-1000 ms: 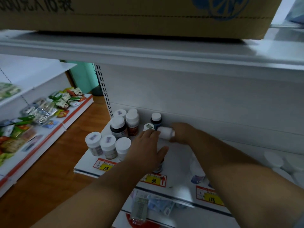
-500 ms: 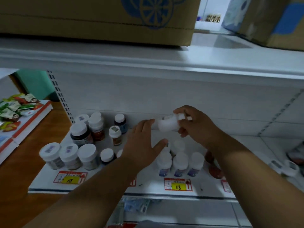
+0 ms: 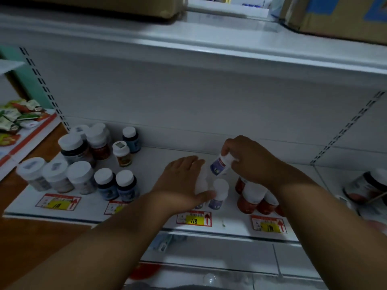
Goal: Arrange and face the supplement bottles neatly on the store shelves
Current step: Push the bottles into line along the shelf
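Observation:
My right hand grips a small white bottle with a purple label, tilted, just above the white shelf. My left hand lies flat with straight fingers over white-capped purple-label bottles near the shelf's front edge. Red bottles with white caps stand under my right wrist. Several darker and white-capped bottles stand in a loose group at the shelf's left end.
Yellow price tags line the shelf's front edge. An upper shelf with cardboard boxes overhangs close above. A larger dark bottle lies at the far right. Snack packets fill a side shelf on the left.
My right hand has lowered the small bottle toward the shelf and tilted it so that its purple label shows. My left hand has moved right onto the purple-label bottles. The view has shifted right.

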Motion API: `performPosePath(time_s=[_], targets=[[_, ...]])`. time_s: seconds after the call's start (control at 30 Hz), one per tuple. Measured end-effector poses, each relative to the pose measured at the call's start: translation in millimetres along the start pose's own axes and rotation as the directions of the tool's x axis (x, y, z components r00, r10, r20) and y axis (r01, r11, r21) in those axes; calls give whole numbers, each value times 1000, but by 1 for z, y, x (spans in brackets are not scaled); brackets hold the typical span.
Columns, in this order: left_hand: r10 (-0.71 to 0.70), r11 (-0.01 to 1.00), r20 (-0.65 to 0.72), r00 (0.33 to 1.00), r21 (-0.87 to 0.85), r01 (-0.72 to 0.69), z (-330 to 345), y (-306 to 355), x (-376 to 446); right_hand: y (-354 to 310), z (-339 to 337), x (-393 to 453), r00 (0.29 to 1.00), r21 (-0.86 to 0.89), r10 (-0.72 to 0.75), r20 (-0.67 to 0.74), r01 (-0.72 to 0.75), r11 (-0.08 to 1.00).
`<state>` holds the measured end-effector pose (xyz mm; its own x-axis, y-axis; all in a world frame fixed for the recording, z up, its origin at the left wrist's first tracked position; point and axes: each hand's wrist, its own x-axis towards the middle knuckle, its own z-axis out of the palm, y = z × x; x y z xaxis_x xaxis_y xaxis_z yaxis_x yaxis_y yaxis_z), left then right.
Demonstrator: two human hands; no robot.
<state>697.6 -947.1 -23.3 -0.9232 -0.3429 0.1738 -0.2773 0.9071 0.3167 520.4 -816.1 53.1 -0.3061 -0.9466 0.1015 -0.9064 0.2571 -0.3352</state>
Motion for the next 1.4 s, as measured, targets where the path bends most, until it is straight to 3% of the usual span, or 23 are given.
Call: performPosePath(time_s=[0.17, 0.33, 0.53, 0.67, 0.83, 1.03, 1.13, 1.4], targets=[[7, 988, 144, 989, 149, -29, 8, 10, -2, -1, 23, -2, 991, -22, 19, 133, -17, 1000], [22, 958, 114, 993, 280, -54, 13, 9, -1, -5, 45, 2, 982, 31, 38, 185, -45, 999], [10, 968, 118, 993, 249, -40, 11, 9, 0, -13, 60, -1, 980, 164, 198, 36, -201, 966], [-25, 968, 144, 989, 251, -12, 11, 12, 1, -24, 51, 2, 972, 163, 232, -30, -224, 961], [-11, 981, 57, 998, 194, 0, 5, 6, 2, -35, 50, -2, 889, 388, 410, -204, -311, 868], [18, 987, 114, 993, 157, -36, 4, -12, 0, -39, 90, -18, 780, 427, 604, -165, -496, 757], [55, 981, 126, 990, 181, -77, 11, -14, -1, -37, 101, -16, 795, 504, 597, -106, -474, 722], [77, 973, 92, 993, 210, -95, 14, -22, -2, -30, 111, 0, 820, 537, 552, -150, -401, 742]])
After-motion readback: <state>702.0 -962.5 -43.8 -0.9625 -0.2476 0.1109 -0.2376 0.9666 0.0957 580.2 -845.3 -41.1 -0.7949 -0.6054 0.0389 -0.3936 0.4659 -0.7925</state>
